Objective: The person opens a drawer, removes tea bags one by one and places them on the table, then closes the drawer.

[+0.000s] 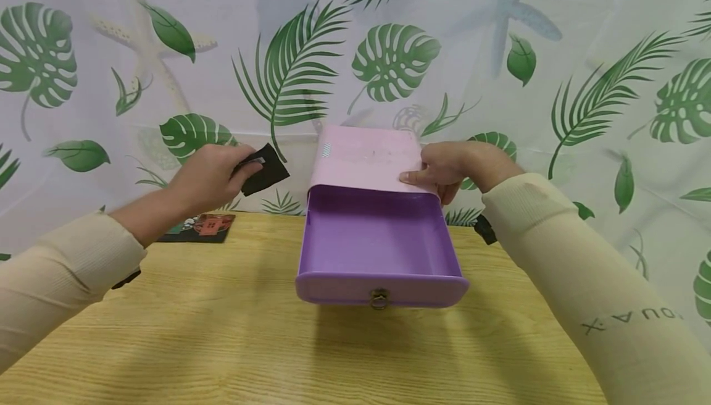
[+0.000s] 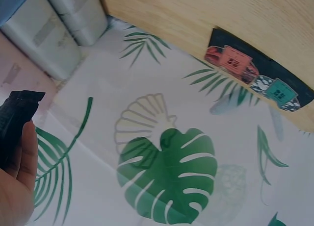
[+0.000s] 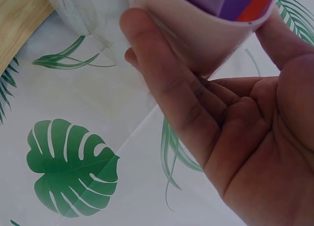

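Note:
My left hand (image 1: 213, 170) pinches a small black packet (image 1: 266, 173), raised to the left of a pink drawer box (image 1: 366, 158). The packet's dark crimped end also shows in the left wrist view. Pulled far out at the front of the box is a purple drawer (image 1: 333, 288), its visible floor bare and a ring handle (image 1: 379, 298) on its face. My right hand (image 1: 452, 167) grips the box's right edge, thumb on top and fingers underneath. In the right wrist view those fingers (image 3: 167, 84) curl against the pink shell, beside purple and a patch of orange inside.
Pale drawer boxes (image 2: 44, 44) are stacked below the pink one in the left wrist view. Black packets with red and green labels (image 1: 213, 227) lie at the back left of the wooden table (image 1: 239, 325). A leaf-printed curtain (image 1: 472, 90) hangs close behind.

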A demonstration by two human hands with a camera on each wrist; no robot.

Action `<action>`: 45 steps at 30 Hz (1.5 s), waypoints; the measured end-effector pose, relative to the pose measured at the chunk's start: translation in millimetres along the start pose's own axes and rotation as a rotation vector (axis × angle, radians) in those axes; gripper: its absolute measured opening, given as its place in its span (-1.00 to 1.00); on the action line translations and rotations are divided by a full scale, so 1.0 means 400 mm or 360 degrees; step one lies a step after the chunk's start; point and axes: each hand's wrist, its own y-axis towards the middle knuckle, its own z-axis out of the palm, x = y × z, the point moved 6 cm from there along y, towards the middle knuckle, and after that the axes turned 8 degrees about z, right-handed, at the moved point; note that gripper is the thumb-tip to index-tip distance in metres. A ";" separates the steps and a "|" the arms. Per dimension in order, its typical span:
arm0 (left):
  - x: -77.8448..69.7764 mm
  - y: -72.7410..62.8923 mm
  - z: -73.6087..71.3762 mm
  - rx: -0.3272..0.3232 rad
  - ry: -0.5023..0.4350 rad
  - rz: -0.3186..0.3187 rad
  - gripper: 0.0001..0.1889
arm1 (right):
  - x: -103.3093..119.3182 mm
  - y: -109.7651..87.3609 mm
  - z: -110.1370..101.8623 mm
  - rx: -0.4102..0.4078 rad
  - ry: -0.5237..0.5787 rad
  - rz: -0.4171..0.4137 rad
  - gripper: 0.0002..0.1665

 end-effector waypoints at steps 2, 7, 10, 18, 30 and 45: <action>0.008 -0.007 0.009 0.0033 0.0013 0.0011 -0.87 | 0.001 -0.001 0.000 -0.0002 -0.0002 -0.0006 -0.36; 0.030 -0.029 0.039 0.0152 -0.0004 -0.0028 -0.86 | 0.001 -0.004 0.000 -0.0002 -0.0012 -0.0011 -0.36; 0.045 -0.046 0.068 0.0294 -0.0024 -0.0086 -0.80 | 0.001 -0.003 0.001 -0.0002 -0.0009 -0.0006 -0.35; 0.066 -0.082 0.126 0.0526 -0.0006 -0.0153 -0.70 | -0.002 0.000 0.004 0.0007 0.0006 -0.0005 -0.35; 0.084 -0.132 0.203 0.0427 0.0145 -0.0067 -0.75 | 0.002 -0.001 0.001 0.0007 0.0011 -0.0013 -0.36; 0.088 -0.187 0.270 0.0573 0.0058 -0.0132 -0.82 | -0.001 0.003 0.003 0.0007 0.0053 -0.0012 -0.39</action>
